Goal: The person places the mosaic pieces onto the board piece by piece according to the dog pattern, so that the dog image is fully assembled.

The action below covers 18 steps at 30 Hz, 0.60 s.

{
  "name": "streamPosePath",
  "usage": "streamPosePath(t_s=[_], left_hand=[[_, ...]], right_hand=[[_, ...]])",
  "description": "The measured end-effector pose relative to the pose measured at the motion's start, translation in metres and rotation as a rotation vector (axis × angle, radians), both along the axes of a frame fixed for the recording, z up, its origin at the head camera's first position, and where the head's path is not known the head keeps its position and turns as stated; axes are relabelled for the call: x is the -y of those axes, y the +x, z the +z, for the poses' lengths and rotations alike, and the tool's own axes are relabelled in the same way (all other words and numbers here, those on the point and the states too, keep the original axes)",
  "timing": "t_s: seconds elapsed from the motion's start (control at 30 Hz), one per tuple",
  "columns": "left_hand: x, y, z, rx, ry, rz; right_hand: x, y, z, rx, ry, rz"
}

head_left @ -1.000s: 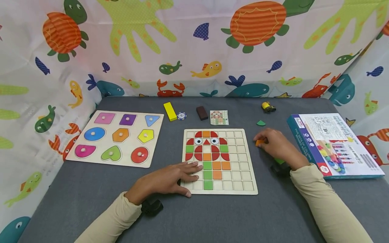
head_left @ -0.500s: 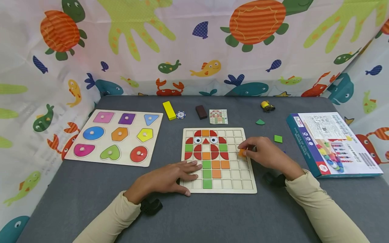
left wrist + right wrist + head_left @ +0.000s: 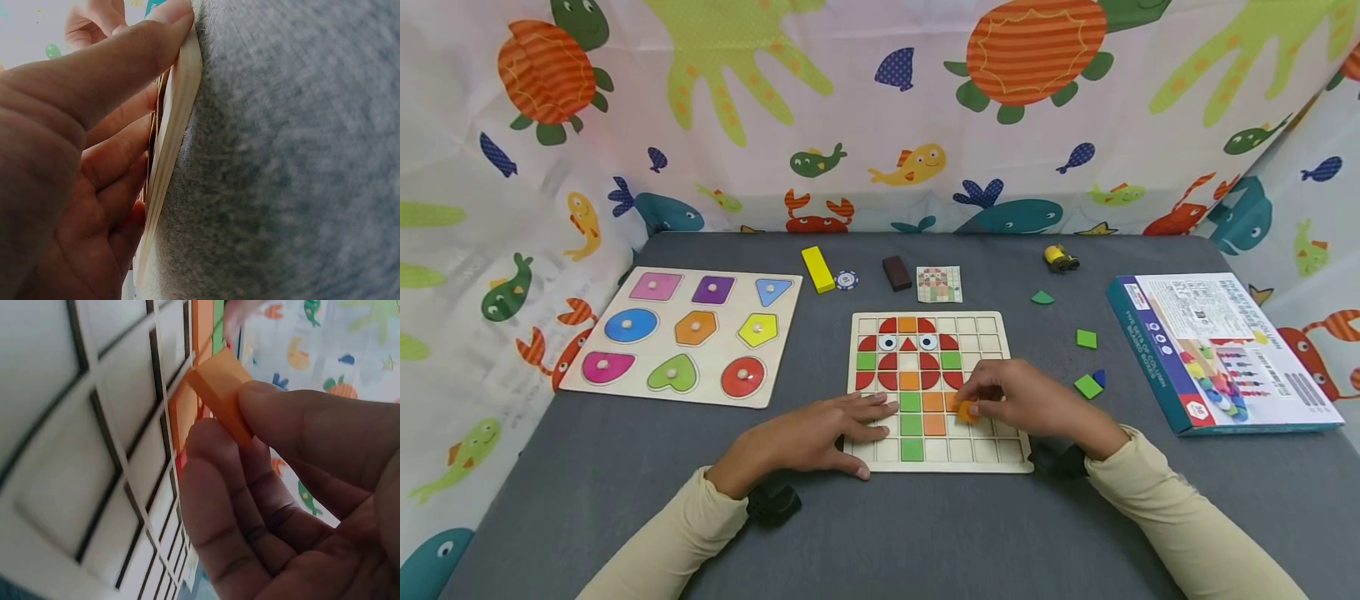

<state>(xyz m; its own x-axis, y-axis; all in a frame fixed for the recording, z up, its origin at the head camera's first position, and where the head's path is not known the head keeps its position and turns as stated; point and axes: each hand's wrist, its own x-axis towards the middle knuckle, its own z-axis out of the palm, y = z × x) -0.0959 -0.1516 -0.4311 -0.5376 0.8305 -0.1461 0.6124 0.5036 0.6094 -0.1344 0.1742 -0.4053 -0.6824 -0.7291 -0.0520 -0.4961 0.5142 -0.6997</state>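
My right hand (image 3: 1026,400) pinches an orange square tile (image 3: 220,387) between thumb and fingers, just over the lower right of a wooden grid board (image 3: 1017,454). In the right wrist view the tile is tilted above the grid. Red, green and orange tiles and two eye pieces (image 3: 928,342) fill part of the board. My left hand (image 3: 820,433) lies with straight fingers on the board's lower left corner, the thumb (image 3: 144,50) along its near edge. Right of the board lie two green square tiles (image 3: 1086,338), a blue piece (image 3: 1100,377) and a green triangle (image 3: 1042,297).
At left lies a shape puzzle board (image 3: 658,354). Behind the grid board are a yellow block (image 3: 817,269), a poker chip (image 3: 846,280), a dark brown block (image 3: 897,272), a pattern card (image 3: 938,284) and a small yellow-black toy (image 3: 1060,258). A box (image 3: 1225,350) stands at right.
My right hand has carried the orange tile leftward from the table right of the board to over its lower right cells. Green tiles and the blue piece are uncovered. The left hand stays put.
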Motion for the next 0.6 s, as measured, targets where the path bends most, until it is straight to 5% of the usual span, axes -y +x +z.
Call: streamPosePath(t_s=[0.6], left_hand=[[0.000,0.000,0.003,0.009,-0.002,0.006]], right_hand=[[0.017,-0.002,-0.011,0.042,0.017,0.076]])
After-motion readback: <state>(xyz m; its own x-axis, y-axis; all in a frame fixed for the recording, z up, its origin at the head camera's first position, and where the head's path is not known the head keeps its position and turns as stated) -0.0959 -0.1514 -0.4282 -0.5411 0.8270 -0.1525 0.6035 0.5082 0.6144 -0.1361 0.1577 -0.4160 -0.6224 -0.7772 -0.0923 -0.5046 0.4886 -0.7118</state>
